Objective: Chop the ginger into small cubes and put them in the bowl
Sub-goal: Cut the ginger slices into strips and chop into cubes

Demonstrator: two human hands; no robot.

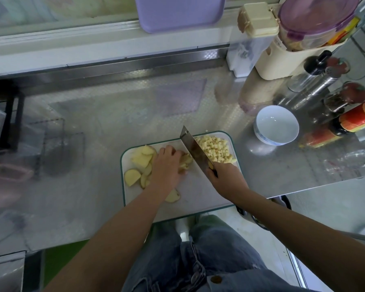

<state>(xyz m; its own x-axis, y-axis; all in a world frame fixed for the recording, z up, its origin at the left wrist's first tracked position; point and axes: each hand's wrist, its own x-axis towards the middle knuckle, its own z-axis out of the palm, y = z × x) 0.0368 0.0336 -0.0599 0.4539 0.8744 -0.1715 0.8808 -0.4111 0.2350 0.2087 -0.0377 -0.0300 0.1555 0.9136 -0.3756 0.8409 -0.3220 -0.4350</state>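
Ginger strips (185, 162) on cutting board (198, 197), held down by left hand (168, 165), grip curled over them. Cleaver (196, 148) just at their 3 o'clock, blade axis 11-to-5, right hand (226, 178) grip closed round handle. Cube pile (215, 148) beyond blade; bowl (259, 131) at 2 o'clock, empty.

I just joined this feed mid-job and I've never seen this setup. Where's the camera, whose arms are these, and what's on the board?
There is no machine here: a person works with bare hands, and the one camera sits on their head, looking down. The left hand holds down ginger strips on the white cutting board. The right hand grips a cleaver, its blade beside those strips. Right of the blade lies a pile of ginger cubes; left of the hand lie uncut ginger slices. The white bowl stands on the steel counter to the board's right and looks empty.
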